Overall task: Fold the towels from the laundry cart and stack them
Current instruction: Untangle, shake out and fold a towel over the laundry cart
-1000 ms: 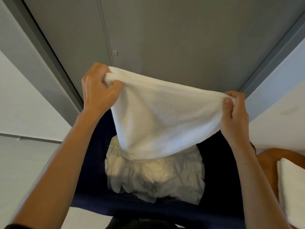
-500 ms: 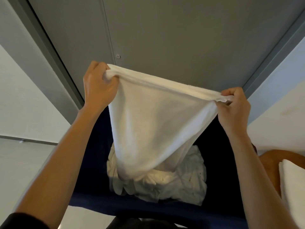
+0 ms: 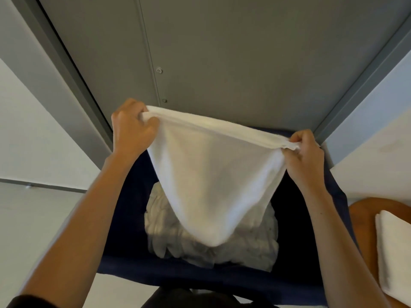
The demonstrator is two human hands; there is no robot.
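A white towel [image 3: 211,174] hangs stretched between both hands above the dark blue laundry cart [image 3: 124,218]. My left hand [image 3: 131,127] grips its upper left corner, bunched in the fist. My right hand [image 3: 304,154] pinches the upper right corner. The towel's top edge is taut and its body sags to a rounded point. Below it, a crumpled heap of white towels [image 3: 244,247] lies in the bottom of the cart, partly hidden by the held towel.
A folded white towel [image 3: 393,252] lies on a brown wooden surface [image 3: 364,216] at the right edge. A grey door [image 3: 222,52] with a grey frame stands behind the cart, with white walls on both sides.
The towel has been lifted clear of the heap and pulled tauter between the hands. Its lower part now hangs narrower, free above the pile.
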